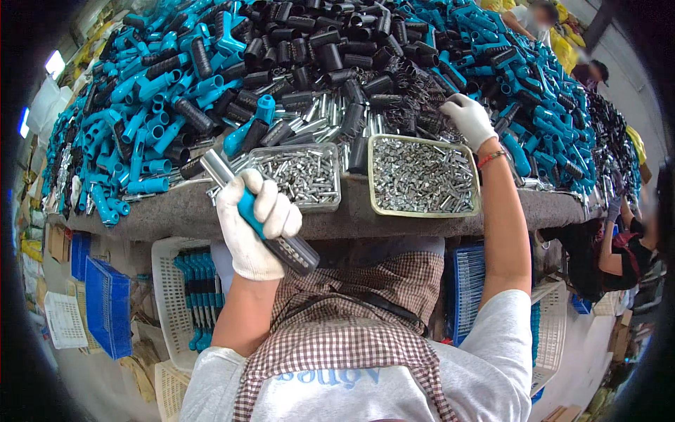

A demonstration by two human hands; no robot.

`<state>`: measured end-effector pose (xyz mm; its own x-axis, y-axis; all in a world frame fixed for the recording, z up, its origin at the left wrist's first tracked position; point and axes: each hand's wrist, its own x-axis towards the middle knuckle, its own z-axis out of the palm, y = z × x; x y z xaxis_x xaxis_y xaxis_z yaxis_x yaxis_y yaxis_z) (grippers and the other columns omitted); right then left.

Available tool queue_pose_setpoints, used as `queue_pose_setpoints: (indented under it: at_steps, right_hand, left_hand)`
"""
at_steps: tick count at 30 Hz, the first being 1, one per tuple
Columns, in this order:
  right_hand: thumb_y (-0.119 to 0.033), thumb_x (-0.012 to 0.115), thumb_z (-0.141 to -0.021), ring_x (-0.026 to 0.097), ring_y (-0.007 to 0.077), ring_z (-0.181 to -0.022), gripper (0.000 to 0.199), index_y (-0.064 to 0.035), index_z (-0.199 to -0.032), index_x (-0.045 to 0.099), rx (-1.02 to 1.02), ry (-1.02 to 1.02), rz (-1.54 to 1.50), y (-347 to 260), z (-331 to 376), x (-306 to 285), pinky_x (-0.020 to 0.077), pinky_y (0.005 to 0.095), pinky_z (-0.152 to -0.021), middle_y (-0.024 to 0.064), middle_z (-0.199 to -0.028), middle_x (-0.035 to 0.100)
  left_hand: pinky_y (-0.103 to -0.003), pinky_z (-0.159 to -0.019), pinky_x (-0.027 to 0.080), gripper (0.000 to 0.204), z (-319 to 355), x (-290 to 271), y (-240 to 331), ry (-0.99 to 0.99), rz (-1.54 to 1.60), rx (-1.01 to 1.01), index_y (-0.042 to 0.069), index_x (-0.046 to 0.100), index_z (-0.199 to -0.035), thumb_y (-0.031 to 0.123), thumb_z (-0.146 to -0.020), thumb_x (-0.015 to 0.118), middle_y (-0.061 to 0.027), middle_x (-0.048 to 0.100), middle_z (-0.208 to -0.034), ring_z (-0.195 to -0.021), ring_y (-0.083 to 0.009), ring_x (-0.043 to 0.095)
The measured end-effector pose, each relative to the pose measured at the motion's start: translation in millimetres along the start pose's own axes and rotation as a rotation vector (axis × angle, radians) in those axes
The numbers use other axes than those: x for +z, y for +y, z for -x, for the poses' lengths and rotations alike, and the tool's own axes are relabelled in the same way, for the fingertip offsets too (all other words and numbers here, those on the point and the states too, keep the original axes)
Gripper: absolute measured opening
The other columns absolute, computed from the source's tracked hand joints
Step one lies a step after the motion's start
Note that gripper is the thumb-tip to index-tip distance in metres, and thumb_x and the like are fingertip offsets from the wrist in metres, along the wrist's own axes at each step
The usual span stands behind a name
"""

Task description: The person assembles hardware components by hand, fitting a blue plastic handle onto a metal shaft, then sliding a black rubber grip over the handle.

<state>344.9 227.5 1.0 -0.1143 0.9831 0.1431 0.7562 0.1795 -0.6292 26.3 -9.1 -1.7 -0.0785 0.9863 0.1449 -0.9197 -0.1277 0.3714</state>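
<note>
In my gloved left hand (pixel 259 219) is a teal-and-black handle (pixel 294 254), tilted, with the fingers wrapped round its middle. A shiny metal tube (pixel 216 167) sticks out past the thumb at its upper end, and a black sleeve forms the lower end. My gloved right hand (pixel 470 119) reaches over the table to a heap of small dark springs (pixel 415 98). Its fingers are curled together at the heap's edge; what they pinch, if anything, is too small to make out. Below that hand stands a pale tray (pixel 375 200) of small metal pieces.
A clear tray (pixel 330 205) of metal pins sits beside the pale one. Teal housings (pixel 151 137) and black sleeves (pixel 327 56) are piled behind. Below the table edge are a white crate (pixel 165 281) of teal handles and a blue crate (pixel 467 281). Other people work at right.
</note>
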Motion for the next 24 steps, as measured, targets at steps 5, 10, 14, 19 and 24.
queue_pose_setpoints:
  at_steps: [5,10,14,19,24]
  right_hand:
    - [-0.028,0.06,-0.08,0.065,0.0333,-0.087,0.03,-0.0041,-0.098,0.066,-0.138,0.153,0.1,18.9,3.6,2.8,0.049,0.0386,-0.079,0.0171,-0.091,0.068]
    - [-0.023,0.063,-0.085,0.066,0.029,-0.079,0.023,-0.0027,-0.097,0.064,-0.308,0.413,0.047,-30.9,32.6,-8.8,0.0497,0.0356,-0.072,0.0169,-0.085,0.067]
    - [-0.005,0.058,-0.088,0.061,0.0116,-0.075,0.014,0.0014,-0.101,0.06,-0.38,0.045,-0.597,-130.0,112.8,11.4,0.0488,0.0252,-0.068,0.0052,-0.082,0.063]
    - [-0.006,0.072,-0.078,0.068,0.0269,-0.081,0.03,-0.0064,-0.107,0.066,-0.792,-0.002,-0.294,-176.9,189.0,82.5,0.0544,0.0334,-0.075,0.0111,-0.092,0.07]
    - [-0.011,0.071,-0.079,0.067,0.027,-0.073,0.027,-0.0051,-0.105,0.065,-0.913,-0.065,-0.18,-198.9,193.7,124.9,0.0511,0.0363,-0.063,0.0134,-0.082,0.067]
  left_hand:
    - [-0.026,-0.045,0.028,0.028,-4.6,-10.4,1.9,0.003,0.08,-0.028,0.009,0.054,-0.084,0.031,-0.098,0.045,0.0063,0.03,-0.055,-0.041,-0.0068,0.028]
    - [-0.026,-0.049,0.031,0.031,-4.5,-16.1,18.9,0.077,0.104,0.071,0.009,0.055,-0.084,0.035,-0.098,0.047,0.0075,0.031,-0.056,-0.044,-0.006,0.03]
    - [-0.026,-0.056,0.037,0.038,-10.5,-34.6,43.4,0.2,0.321,0.22,0.01,0.05,-0.086,0.046,-0.097,0.051,0.0075,0.035,-0.062,-0.053,-0.0073,0.036]
    - [-0.027,-0.058,0.041,0.036,-14.0,-28.2,56.1,0.26,0.487,0.279,0.011,0.05,-0.088,0.046,-0.096,0.051,0.0069,0.041,-0.066,-0.056,-0.0071,0.042]
    - [-0.026,-0.056,0.038,0.028,0.0,-35.7,73.1,0.231,0.404,0.389,0.012,0.051,-0.083,0.037,-0.096,0.053,0.0081,0.038,-0.064,-0.054,-0.006,0.037]
